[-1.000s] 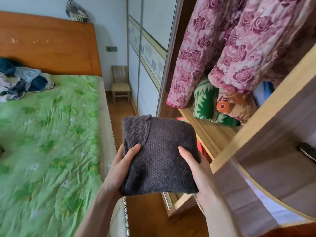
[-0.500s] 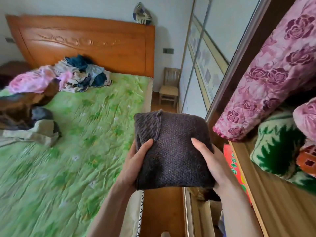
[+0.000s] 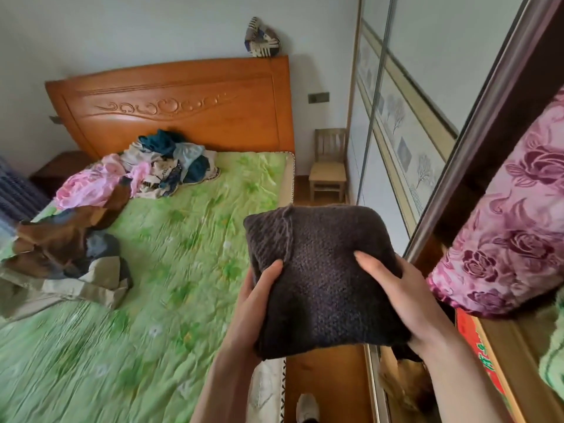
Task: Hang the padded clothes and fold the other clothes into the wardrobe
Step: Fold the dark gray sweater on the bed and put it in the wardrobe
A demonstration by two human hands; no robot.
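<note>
both hands, left [image 3: 256,303] and right [image 3: 406,297], grip the folded sweater [image 3: 320,279] by its sides, between bed [image 3: 183,270] and wardrobe [image 3: 476,148]

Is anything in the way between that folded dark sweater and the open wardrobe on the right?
Partly. The folded sweater is held by the left hand and right hand beside the wardrobe opening. A hanging pink rose-print padded garment fills much of it; the shelf below is mostly out of view.
</note>
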